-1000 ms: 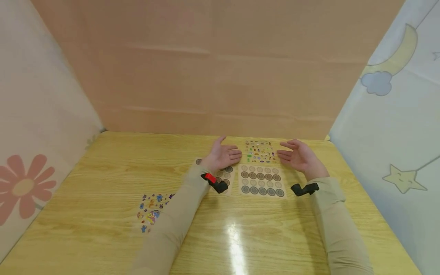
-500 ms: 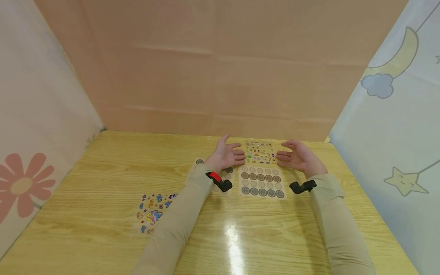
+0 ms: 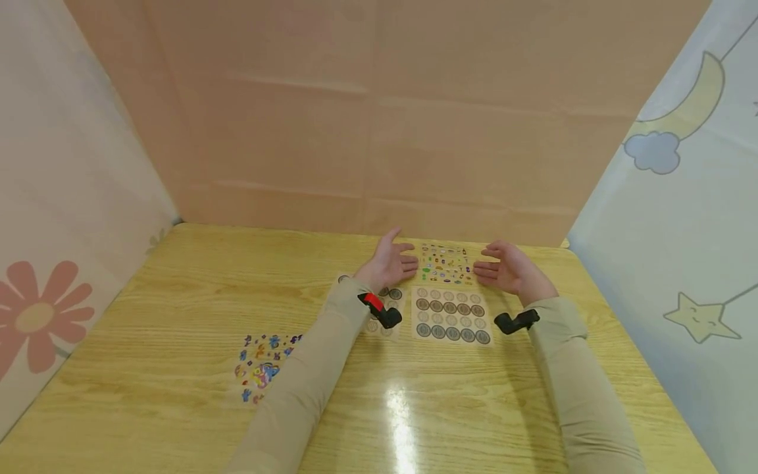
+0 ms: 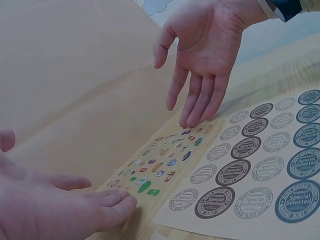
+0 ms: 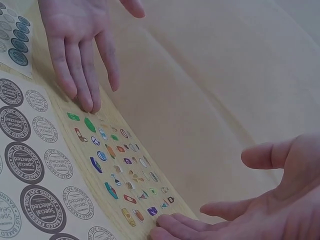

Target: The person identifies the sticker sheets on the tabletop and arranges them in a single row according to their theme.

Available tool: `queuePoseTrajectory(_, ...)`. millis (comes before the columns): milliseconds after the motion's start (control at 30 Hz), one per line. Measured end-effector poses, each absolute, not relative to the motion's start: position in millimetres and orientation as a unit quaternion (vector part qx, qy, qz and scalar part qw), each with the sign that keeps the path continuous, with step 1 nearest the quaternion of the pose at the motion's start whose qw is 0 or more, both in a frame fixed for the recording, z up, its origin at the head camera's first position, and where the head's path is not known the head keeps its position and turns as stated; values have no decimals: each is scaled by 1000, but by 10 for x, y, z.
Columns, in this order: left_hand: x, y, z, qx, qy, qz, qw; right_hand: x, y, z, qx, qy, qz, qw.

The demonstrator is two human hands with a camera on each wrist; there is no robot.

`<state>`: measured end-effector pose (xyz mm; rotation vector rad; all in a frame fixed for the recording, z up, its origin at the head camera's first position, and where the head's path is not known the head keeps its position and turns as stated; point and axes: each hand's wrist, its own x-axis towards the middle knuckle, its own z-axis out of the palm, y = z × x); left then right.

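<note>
A clear sheet of small colourful stickers [image 3: 445, 271] lies flat near the table's back edge. At its left edge my left hand [image 3: 389, 264] stands with straight fingers, thumb raised. My right hand [image 3: 512, 271] faces it from the other side, fingertips right at the sheet's right edge, palm inward. Neither hand grips anything. Directly in front of the clear sheet is a pale sheet of round "Special Selected" labels [image 3: 452, 316], also large in the left wrist view. Another sheet of round labels [image 3: 387, 328] lies partly hidden under my left wrist.
On the table's left, a sheet of cartoon stickers [image 3: 260, 368] is partly covered by my left sleeve [image 3: 308, 382]. A plain tan sheet [image 3: 379, 131] hangs behind the wooden table [image 3: 148, 316]. Printed fabric [image 3: 699, 217] stands at the right side.
The clear sticker sheet has slid slightly left, with my right fingertips at its edge. My left hand went a little right, then back left. The head view has tilted slightly.
</note>
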<state>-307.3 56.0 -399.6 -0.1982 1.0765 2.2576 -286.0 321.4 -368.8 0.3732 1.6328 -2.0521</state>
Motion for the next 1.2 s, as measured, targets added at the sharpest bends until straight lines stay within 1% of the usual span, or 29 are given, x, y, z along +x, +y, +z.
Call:
queuePoseTrajectory(233, -3067, 606, -3992, -70, 411, 850, 322, -2860, 3216, -3674, 130, 596, -752, 250)
queuePoseTrajectory(500, -3038, 609, -4032, -78, 408, 856, 307, -2852, 3194, -3699, 146, 593, -754, 241)
queuePoseTrajectory(667, -3008, 603, -4084, -88, 398, 858, 312, -2835, 3183, -3753, 162, 589, -755, 239)
queuePoseTrajectory(867, -3027, 579, -4098, -87, 400, 863, 297, -2856, 3174, -3767, 154, 582, -763, 237)
queuePoseTrajectory(1200, -3003, 569, -4079, -88, 413, 855, 300, -2852, 3228, -3810, 153, 572, -769, 238)
